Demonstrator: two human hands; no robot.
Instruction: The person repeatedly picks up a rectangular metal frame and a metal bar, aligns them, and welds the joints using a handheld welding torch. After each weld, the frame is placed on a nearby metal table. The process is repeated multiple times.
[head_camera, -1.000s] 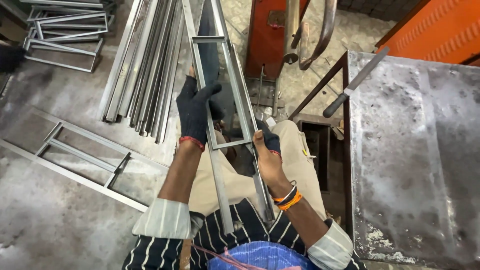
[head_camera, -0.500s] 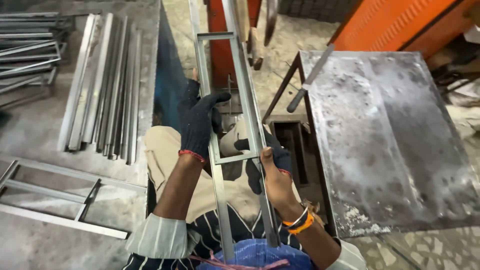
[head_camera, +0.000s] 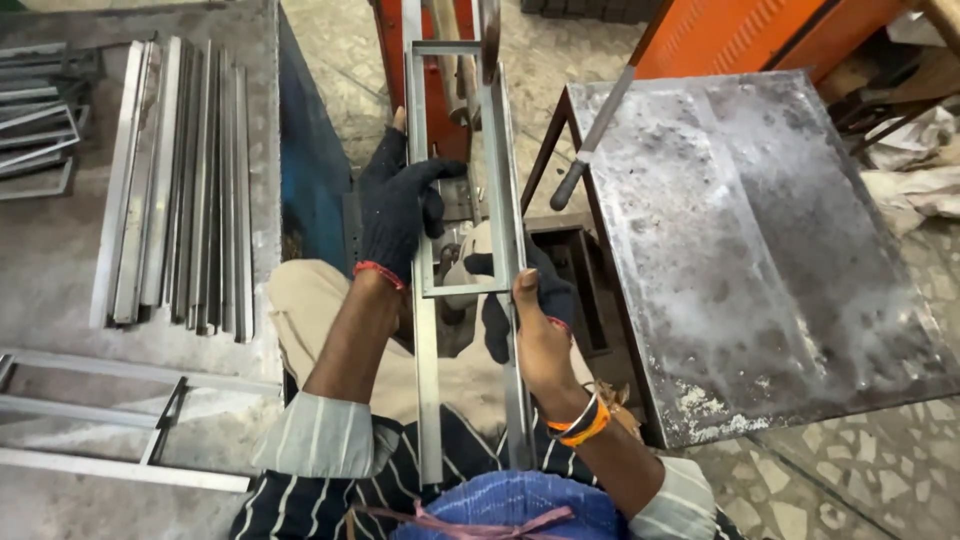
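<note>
A long rectangular metal frame (head_camera: 503, 150) of grey angle bars runs from my lap away from me, with crossbars near the middle and the far end. My left hand (head_camera: 398, 205), in a dark glove with a red cuff, grips the frame's left rail by the middle crossbar. My right hand (head_camera: 535, 310) wears a torn dark glove and closes around the right rail, with orange and black bangles on the wrist. Both forearms are bare below rolled striped sleeves.
A stained steel worktable (head_camera: 760, 250) stands at my right with a black-handled rod (head_camera: 595, 130) leaning on its corner. Several angle bars (head_camera: 180, 180) lie on the concrete slab at left, near a welded frame (head_camera: 120, 420). Orange machinery (head_camera: 740, 30) stands ahead.
My view has swung right, so the bars on the floor slid left and the steel table came closer to centre. Both hands keep their grip on the frame, which stays over my lap.
</note>
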